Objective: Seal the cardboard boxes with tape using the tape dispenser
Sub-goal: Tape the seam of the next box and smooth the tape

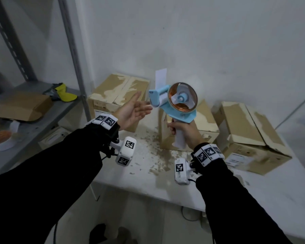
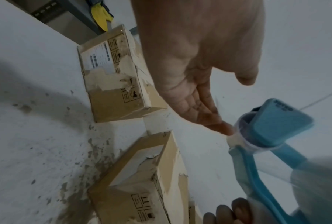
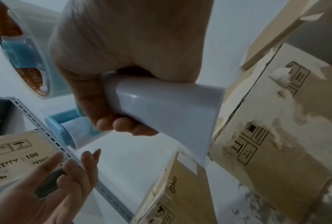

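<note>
My right hand (image 1: pixel 181 132) grips the white handle (image 3: pixel 161 109) of a blue tape dispenser (image 1: pixel 176 103) and holds it upright in the air above the table. The roll of tape (image 3: pixel 27 53) sits in its frame. My left hand (image 1: pixel 141 104) is open, palm up, and its fingertips (image 2: pixel 226 130) reach the clear roller at the dispenser's front end (image 2: pixel 272 124). Three worn cardboard boxes stand along the wall: a left box (image 1: pixel 116 95), a middle box (image 1: pixel 201 124) partly hidden behind the dispenser, and a right box (image 1: pixel 250 138).
The white table (image 1: pixel 148 173) is strewn with torn paper scraps in front of the boxes. A metal shelf (image 1: pixel 42 111) at the left carries a flat cardboard box (image 1: pixel 23 106), a yellow item (image 1: pixel 65 93) and a spare tape roll (image 1: pixel 2 138).
</note>
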